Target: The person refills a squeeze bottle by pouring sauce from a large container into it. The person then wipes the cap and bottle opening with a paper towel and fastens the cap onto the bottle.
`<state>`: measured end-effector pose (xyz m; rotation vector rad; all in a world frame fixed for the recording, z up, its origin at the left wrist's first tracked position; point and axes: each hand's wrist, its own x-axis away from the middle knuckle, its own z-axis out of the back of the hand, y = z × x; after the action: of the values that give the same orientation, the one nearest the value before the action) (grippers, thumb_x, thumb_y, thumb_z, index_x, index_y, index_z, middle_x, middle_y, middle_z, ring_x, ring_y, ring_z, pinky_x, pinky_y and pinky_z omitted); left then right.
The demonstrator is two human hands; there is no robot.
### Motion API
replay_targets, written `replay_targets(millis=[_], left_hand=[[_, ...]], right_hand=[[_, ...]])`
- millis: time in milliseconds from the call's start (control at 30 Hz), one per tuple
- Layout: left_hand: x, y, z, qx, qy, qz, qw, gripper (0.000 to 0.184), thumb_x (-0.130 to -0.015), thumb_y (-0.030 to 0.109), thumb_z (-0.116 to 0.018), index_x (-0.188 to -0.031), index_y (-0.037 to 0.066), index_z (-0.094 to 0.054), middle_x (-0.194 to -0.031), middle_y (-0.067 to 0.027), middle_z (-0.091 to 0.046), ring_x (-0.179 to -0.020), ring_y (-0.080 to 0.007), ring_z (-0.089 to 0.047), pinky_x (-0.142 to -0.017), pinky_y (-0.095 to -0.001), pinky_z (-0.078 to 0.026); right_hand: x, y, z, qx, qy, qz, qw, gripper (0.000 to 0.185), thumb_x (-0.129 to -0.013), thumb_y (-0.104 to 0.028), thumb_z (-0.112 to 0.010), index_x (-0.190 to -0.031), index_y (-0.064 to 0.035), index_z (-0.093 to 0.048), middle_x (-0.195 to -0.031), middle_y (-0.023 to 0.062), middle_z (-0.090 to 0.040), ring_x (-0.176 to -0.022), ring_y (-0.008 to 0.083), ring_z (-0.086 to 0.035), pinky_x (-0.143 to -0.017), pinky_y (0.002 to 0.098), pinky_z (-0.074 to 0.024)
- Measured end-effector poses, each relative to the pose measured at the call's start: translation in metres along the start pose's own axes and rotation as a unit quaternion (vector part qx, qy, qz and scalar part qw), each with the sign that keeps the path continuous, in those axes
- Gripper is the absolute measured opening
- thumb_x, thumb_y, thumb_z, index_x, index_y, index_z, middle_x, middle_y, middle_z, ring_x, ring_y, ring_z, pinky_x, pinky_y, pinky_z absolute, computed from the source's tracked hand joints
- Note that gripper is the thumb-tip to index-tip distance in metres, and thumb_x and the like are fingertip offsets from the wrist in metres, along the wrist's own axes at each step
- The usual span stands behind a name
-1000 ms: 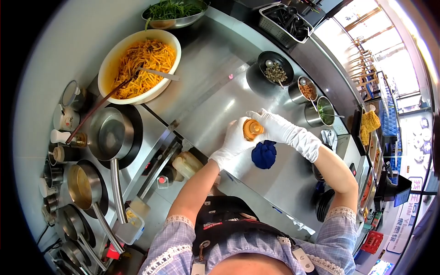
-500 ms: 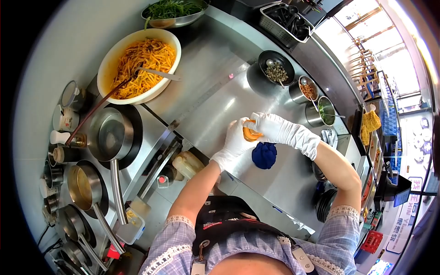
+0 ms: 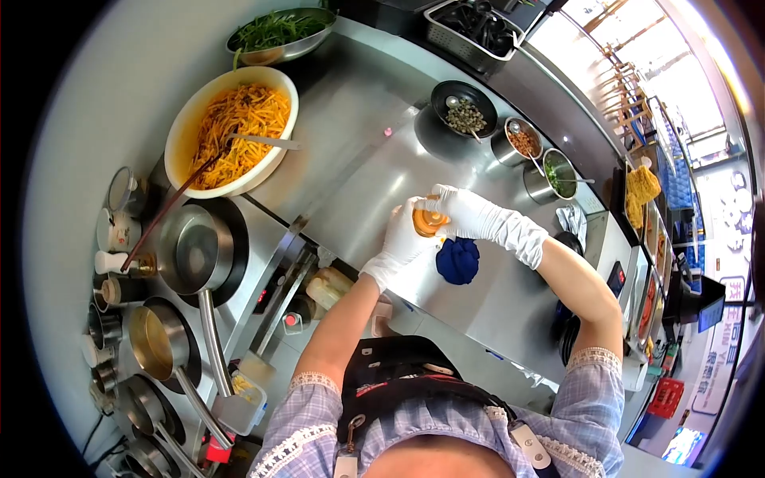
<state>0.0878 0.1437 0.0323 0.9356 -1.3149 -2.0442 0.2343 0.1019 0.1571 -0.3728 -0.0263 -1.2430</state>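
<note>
Both my hands wear white gloves and meet above the steel counter (image 3: 358, 199). My left hand (image 3: 404, 241) is wrapped around a small round orange item (image 3: 429, 222); its exact kind is not clear. From the other side, the fingers of my right hand (image 3: 470, 215) are closed on the same item at its top edge, and the gloves cover part of it. Just beneath my hands a bunched dark blue cloth (image 3: 457, 261) lies on the counter.
A white basin (image 3: 291, 119) of orange shreds holds tongs and a long stick. Behind it stands a bowl of greens (image 3: 279, 32). Toward the right are a black bowl (image 3: 464, 109) and two steel pots (image 3: 516, 142). Several saucepans (image 3: 195, 247) line the left side.
The view has shifted slightly. My hands stay together on the orange item, which is turned a little and shows more of its round face.
</note>
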Motion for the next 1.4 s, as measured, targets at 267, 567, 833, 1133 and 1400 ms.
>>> replay_targets(millis=[267,567,833,1133,1400], left_hand=[[0.005,-0.008,0.033,0.076,-0.039,0.012,0.996,0.1,-0.063,0.021,-0.087,-0.141,0.001,-0.028,-0.129,-0.0178,-0.048,-0.123,-0.0294,-0.046,-0.104,-0.039,-0.036],[0.048,-0.032,0.075,0.084,0.032,0.15,0.985,0.079,-0.078,0.016,-0.077,-0.141,0.002,-0.032,-0.129,-0.0155,-0.049,-0.119,-0.0249,-0.049,-0.103,-0.0395,-0.037],[0.056,-0.034,0.081,0.111,0.046,0.186,0.975,0.073,-0.079,0.014,-0.075,-0.139,0.0,-0.034,-0.126,-0.016,-0.051,-0.116,-0.0245,-0.051,-0.101,-0.037,-0.039],[0.029,-0.004,0.039,-0.034,-0.067,0.008,0.997,0.106,-0.064,0.021,-0.085,-0.145,0.002,-0.02,-0.134,-0.0204,-0.042,-0.125,-0.0332,-0.043,-0.105,-0.0404,-0.035],[0.009,0.014,0.016,0.021,-0.084,0.007,0.996,0.095,-0.067,0.011,-0.083,-0.142,0.001,-0.026,-0.133,-0.0168,-0.045,-0.123,-0.0273,-0.046,-0.105,-0.0365,-0.037]], right_hand=[[0.067,0.044,-0.092,-0.24,0.355,-0.248,0.869,0.015,-0.077,-0.001,-0.064,-0.092,0.0004,-0.066,-0.091,0.013,-0.064,-0.086,0.0271,-0.061,-0.078,0.0333,-0.0495],[0.028,0.004,-0.157,-0.049,0.269,-0.314,0.909,0.019,-0.069,-0.018,-0.071,-0.086,-0.0098,-0.069,-0.086,0.0082,-0.062,-0.088,0.0273,-0.059,-0.077,0.0388,-0.0474],[0.076,0.015,-0.126,-0.441,0.433,-0.385,0.686,0.015,-0.08,-0.012,-0.068,-0.089,0.0,-0.068,-0.077,0.0101,-0.067,-0.063,0.0184,-0.064,-0.062,0.0278,-0.0505],[0.108,-0.047,-0.097,-0.504,0.414,-0.279,0.705,0.015,-0.086,-0.001,-0.064,-0.1,0.0032,-0.063,-0.093,0.0071,-0.065,-0.08,0.0145,-0.063,-0.073,0.0255,-0.0507],[0.066,-0.056,-0.06,-0.195,0.437,-0.285,0.831,0.019,-0.077,-0.006,-0.066,-0.096,-0.003,-0.067,-0.096,0.013,-0.059,-0.091,0.03,-0.058,-0.081,0.0364,-0.0477]])
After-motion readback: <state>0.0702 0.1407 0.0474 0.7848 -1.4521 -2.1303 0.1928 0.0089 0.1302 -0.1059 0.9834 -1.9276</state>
